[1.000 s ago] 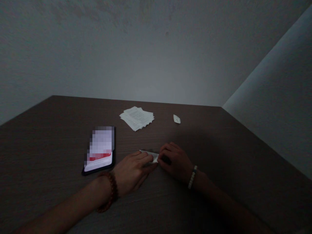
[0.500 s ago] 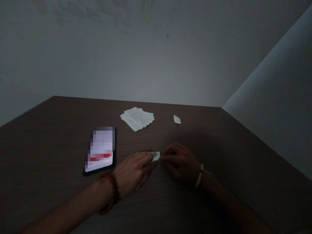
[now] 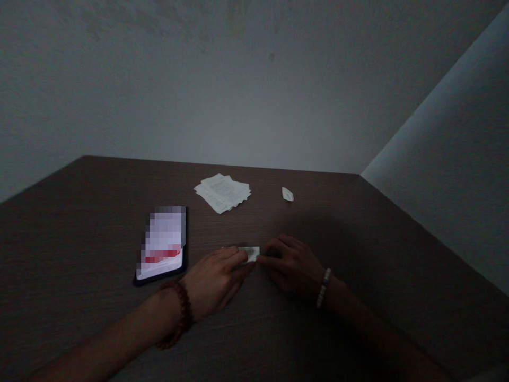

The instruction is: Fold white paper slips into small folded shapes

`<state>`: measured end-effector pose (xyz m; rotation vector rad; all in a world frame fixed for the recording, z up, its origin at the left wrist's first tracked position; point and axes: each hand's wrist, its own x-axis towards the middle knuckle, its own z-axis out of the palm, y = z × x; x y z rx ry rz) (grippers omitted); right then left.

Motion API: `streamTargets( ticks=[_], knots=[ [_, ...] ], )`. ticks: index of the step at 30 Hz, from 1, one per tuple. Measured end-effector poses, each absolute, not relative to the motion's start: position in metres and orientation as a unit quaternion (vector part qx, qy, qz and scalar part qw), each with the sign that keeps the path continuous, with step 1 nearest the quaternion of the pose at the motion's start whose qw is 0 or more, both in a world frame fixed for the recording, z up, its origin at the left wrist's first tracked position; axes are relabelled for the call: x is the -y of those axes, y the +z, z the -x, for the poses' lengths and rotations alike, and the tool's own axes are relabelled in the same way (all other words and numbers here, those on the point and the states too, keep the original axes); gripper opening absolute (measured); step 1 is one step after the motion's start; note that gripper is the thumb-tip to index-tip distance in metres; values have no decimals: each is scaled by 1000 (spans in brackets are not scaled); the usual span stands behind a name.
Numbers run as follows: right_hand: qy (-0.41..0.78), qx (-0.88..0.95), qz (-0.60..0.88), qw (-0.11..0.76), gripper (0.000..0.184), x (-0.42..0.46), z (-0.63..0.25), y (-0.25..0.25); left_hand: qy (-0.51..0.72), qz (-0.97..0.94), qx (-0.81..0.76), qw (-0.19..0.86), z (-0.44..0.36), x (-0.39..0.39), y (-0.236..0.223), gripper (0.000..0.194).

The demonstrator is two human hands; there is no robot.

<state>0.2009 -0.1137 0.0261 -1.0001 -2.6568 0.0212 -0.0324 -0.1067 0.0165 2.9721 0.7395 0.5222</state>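
Observation:
A small piece of white paper (image 3: 252, 254), partly covered by my fingers, lies on the brown table. My left hand (image 3: 218, 273), wearing a dark red bead bracelet, has its fingers pressed on the paper from the left. From the right, my right hand (image 3: 292, 262) has its fingers curled, with the thumb tip touching the paper's lower right corner. A pale bead bracelet circles that wrist. What the right fingertips pinch is hard to see in the shadow.
A phone (image 3: 162, 244) with a lit, blurred screen lies left of my hands. Farther back sit a fanned stack of printed paper sheets (image 3: 223, 193) and a small folded paper piece (image 3: 287, 194). The table (image 3: 127, 178) meets a grey wall (image 3: 238, 106) behind.
My right fingers have shifted slightly left and now touch the paper's lower right corner. The left hand keeps its place on the paper. The whole view has moved a little.

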Motion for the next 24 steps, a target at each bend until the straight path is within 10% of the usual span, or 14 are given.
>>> streamTargets(
  ticks=[24],
  knots=[
    [54, 926, 321, 188, 28, 110, -204, 20, 149, -960, -236, 35, 32, 108, 17, 35]
  ],
)
